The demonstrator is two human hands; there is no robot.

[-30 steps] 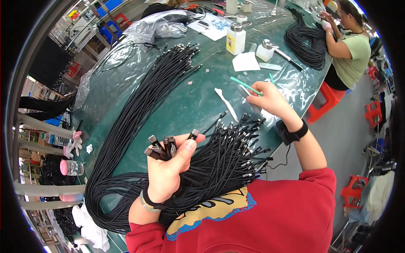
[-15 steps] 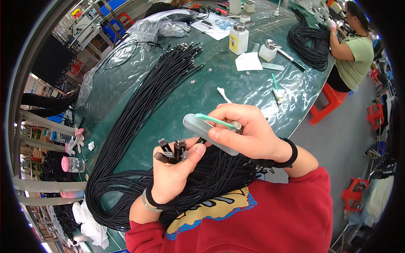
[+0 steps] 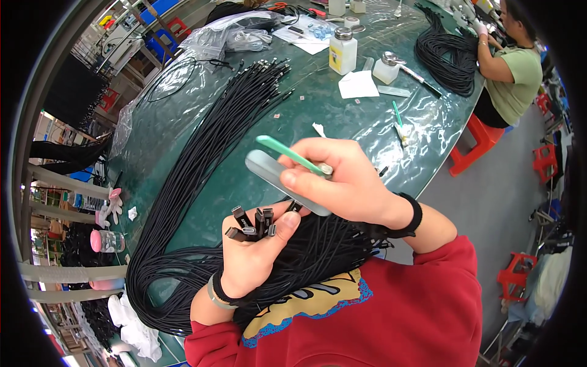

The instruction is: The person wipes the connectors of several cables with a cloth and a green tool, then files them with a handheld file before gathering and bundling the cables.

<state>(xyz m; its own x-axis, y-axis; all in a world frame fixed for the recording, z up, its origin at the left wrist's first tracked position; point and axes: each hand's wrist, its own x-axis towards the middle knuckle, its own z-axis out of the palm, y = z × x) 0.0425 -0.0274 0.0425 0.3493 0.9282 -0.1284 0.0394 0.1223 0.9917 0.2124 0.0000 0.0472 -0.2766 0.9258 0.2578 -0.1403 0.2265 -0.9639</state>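
- Currently, your red top (image 3: 397, 306) fills the foreground, with black cables (image 3: 318, 251) massed between it and your hands.
- Your left hand (image 3: 254, 248), half closed, cradles several black plugs (image 3: 243, 217), metal ends up; its thumb pins a single plug (image 3: 295, 207) against the forefinger, slightly apart from the others.
- Your right hand (image 3: 348, 177), thumb and fingers pinched together, grips a translucent strip (image 3: 265, 169) and a green stick (image 3: 284, 152). The strip overlaps the single plug in view; whether the two touch cannot be told.
- Attention seems to rest on that one plug, partway through by the look of it. Nothing visible separates finished plugs from waiting ones, and many cables lie outside your grasp, so plenty may remain.
- Just beyond, a white scrap (image 3: 319, 129) and a second green stick (image 3: 397, 113) lie on the green table (image 3: 330, 113), while the cables curve round at left and run up it.
- Farther back stand a white bottle (image 3: 342, 55) and a squat jar (image 3: 385, 71), near a white sheet (image 3: 359, 84).
- At far right, a co-worker (image 3: 516, 73) sits on a red stool (image 3: 477, 144) beside a dark coil (image 3: 446, 64).
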